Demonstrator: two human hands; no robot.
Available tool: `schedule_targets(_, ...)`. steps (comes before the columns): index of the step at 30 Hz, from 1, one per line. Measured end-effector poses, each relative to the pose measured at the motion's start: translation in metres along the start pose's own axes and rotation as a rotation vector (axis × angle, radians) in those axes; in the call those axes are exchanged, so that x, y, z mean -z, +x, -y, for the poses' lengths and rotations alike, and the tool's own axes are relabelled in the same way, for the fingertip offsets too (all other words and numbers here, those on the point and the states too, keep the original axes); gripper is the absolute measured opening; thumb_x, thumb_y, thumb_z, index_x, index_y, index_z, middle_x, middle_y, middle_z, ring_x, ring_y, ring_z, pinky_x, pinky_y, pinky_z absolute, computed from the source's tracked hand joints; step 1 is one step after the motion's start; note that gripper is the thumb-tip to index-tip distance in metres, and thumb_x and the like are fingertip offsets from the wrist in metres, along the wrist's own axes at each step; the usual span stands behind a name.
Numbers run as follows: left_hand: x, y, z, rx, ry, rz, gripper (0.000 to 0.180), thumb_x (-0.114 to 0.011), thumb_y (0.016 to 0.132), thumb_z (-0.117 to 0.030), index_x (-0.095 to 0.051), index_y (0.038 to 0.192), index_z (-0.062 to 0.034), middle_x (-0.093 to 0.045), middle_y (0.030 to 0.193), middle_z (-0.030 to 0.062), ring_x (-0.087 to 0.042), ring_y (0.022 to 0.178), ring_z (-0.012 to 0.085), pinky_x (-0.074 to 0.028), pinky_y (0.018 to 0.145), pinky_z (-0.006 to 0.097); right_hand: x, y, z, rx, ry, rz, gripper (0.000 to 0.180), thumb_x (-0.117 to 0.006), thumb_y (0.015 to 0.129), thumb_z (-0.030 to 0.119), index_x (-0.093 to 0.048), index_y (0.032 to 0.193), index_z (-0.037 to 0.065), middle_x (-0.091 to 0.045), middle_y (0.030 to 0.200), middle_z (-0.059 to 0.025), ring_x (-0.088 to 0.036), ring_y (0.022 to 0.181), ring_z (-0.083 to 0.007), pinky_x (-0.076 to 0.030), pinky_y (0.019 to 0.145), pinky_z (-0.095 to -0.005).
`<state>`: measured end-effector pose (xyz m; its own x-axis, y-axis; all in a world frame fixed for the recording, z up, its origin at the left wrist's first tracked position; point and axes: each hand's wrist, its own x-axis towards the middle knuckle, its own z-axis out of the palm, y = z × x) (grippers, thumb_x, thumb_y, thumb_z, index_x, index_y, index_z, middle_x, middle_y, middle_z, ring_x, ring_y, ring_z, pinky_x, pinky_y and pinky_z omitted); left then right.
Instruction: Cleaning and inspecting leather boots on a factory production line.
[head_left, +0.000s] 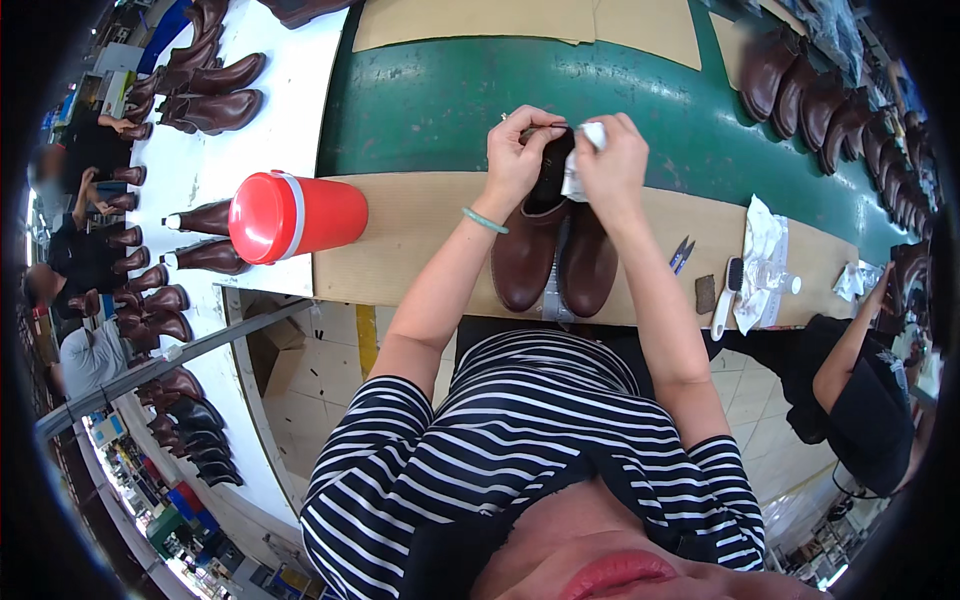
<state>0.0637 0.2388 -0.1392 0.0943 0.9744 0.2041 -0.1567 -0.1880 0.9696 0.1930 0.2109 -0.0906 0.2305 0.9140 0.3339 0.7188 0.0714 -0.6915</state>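
A pair of dark brown leather ankle boots stands on the cardboard in front of me, toes pointing toward my body. My left hand [520, 155] pinches the top edge of the left boot [525, 262], thumb and fingers together. In my right hand [612, 170] is a crumpled white cloth [575, 180], held beside that boot's opening. The right boot [590, 265] stands close alongside, its upper part covered by my right hand and wrist. Between the hands the dark inside of the left boot shows.
To the left a red jug [300, 215] lies by several brown boots [212, 110] on a white table. On the right are blue-handled snips [682, 256], a brown pad [706, 294], a white-handled brush [730, 295] and a clear bottle [775, 278]. Boots line the far right; co-workers are at both sides.
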Motion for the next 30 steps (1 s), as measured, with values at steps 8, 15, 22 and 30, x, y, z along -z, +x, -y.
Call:
schedule_targets(8, 0.041, 0.002, -0.011, 0.343, -0.442, 0.13, 0.038, -0.05, 0.098, -0.025, -0.052, 0.129, -0.0029, -0.06, 0.122, 0.0118, -0.055, 0.114, 0.0196, -0.043, 0.098, 0.033, 0.11, -0.019, -0.042, -0.518, 0.626, 0.094, 0.011, -0.068, 0.083, 0.009, -0.067, 0.091, 0.001, -0.064, 0.08, -0.0021, -0.058, 0.065, -0.0082, -0.045, 0.058, -0.0221)
schedule_targets(15, 0.104, -0.06, 0.012, 0.643, -0.111, 0.05, 0.048, -0.043, 0.1, -0.038, -0.048, 0.132, -0.0024, -0.058, 0.122, 0.0152, -0.058, 0.108, 0.0251, -0.046, 0.095, 0.04, 0.174, -0.124, -0.155, -0.93, 0.889, 0.142, 0.016, -0.066, 0.084, 0.016, -0.059, 0.089, 0.002, -0.055, 0.07, -0.0032, -0.049, 0.052, -0.0116, -0.038, 0.048, -0.0254)
schedule_targets(22, 0.119, -0.16, 0.01, 0.934, -0.165, 0.02, 0.046, -0.038, 0.101, -0.036, -0.047, 0.13, -0.002, -0.059, 0.116, 0.015, -0.059, 0.102, 0.0255, -0.05, 0.087, 0.04, 0.144, -0.212, -0.17, -1.092, 1.283, 0.296, 0.048, -0.054, 0.091, 0.04, -0.059, 0.111, -0.003, -0.06, 0.075, -0.0074, -0.042, 0.04, -0.0091, -0.034, 0.038, -0.0229)
schedule_targets(30, 0.104, -0.191, 0.011, 0.975, -0.258, -0.072, 0.041, -0.038, 0.101, -0.028, -0.043, 0.129, 0.0023, -0.055, 0.121, 0.0168, -0.056, 0.11, 0.0278, -0.05, 0.09, 0.051, 0.119, -0.22, -0.157, -1.12, 1.324, 0.425, 0.051, -0.051, 0.093, 0.042, -0.056, 0.118, -0.003, -0.063, 0.084, -0.0112, -0.041, 0.041, -0.007, -0.034, 0.038, -0.0203)
